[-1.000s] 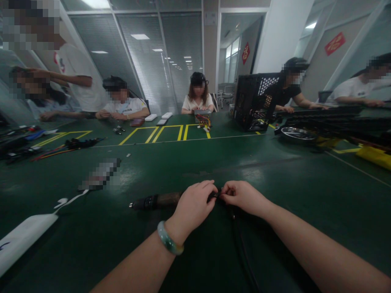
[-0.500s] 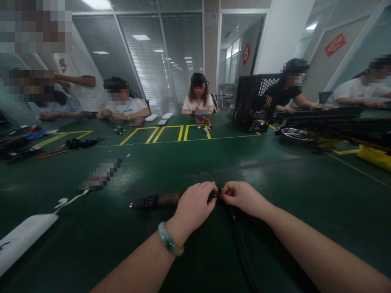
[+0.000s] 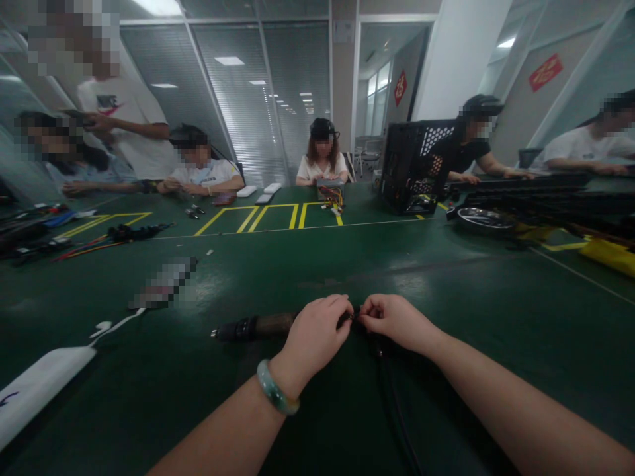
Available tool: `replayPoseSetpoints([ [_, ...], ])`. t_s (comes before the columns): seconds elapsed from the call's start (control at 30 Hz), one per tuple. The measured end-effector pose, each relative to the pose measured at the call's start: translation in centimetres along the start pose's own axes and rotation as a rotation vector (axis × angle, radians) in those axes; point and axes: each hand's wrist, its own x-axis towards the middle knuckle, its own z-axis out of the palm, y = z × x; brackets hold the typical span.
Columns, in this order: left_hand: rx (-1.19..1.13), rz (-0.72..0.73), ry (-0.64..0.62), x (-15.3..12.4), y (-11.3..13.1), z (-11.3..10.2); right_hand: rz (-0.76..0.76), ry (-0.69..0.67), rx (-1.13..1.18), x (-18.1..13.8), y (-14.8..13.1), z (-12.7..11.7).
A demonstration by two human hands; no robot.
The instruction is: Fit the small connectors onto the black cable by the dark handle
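Note:
In the head view a dark electric screwdriver lies on the green table, its bit end pointing left. Wrapped over its rear end is my left hand, closed, with a jade-coloured bangle on the wrist. My right hand pinches a small dark connector at that rear end, close to the left fingertips. From there a black cable runs down toward the lower edge. Fingers hide most of the joint, so I cannot tell whether the connector is fully seated.
Left on the table are a white power strip, a white cord and a blurred phone-like object. Cable bundles lie farther left. A black computer case stands at the back right. Several people sit or stand around.
My hands, the screwdriver and the cable look almost unchanged. At the back left, the standing person's arms have shifted, and a dark object now shows in their hands.

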Motion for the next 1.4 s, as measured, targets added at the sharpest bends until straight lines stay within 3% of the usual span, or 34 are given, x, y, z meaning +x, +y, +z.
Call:
replayPoseSetpoints([
  [0.23, -0.002, -0.023, 0.005, -0.1, 0.0, 0.0, -0.006, 0.014, -0.026, 0.0, -0.1, 0.0],
  [0.43, 0.012, 0.043, -0.001, -0.1, -0.1, 0.0, -0.002, 0.012, -0.031, 0.1, 0.1, 0.1],
  [0.63, 0.016, -0.030, 0.015, -0.1, -0.1, 0.2, 0.001, 0.012, -0.027, 0.1, 0.2, 0.1],
  [1.07, 0.006, 0.027, 0.000, 0.0, -0.1, 0.1, -0.032, 0.020, -0.056, 0.3, 0.8, 0.2],
  [1.27, -0.012, -0.052, 0.032, 0.0, -0.2, 0.3, -0.022, 0.007, -0.015, 0.4, 0.9, 0.4],
  [1.4, -0.015, -0.023, 0.031, -0.1, -0.3, 0.4, -0.020, 0.011, 0.009, 0.4, 1.0, 0.4],
])
